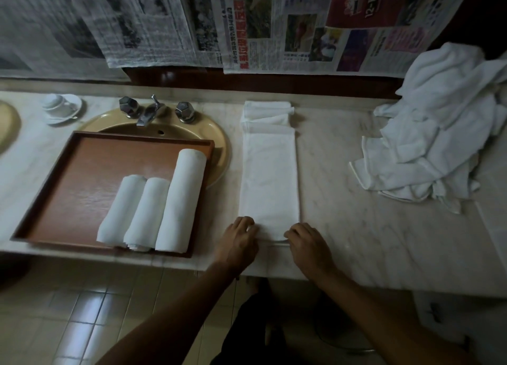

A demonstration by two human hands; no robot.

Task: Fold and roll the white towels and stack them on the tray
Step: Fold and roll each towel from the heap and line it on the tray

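A white towel [269,172] folded into a long narrow strip lies on the marble counter, running away from me, its far end bunched in loose folds. My left hand [239,241] and my right hand [306,241] sit at its near end, fingers curled over the edge on either side. A brown tray [76,178] rests over the sink to the left. Three rolled white towels [153,208] lie side by side at its right part, the rightmost one longest.
A heap of unfolded white towels [439,123] lies at the counter's right end. The beige sink [219,145] with its metal tap [149,112] sits behind the tray. A cup on a saucer [61,107] stands far left. Newspapers cover the wall.
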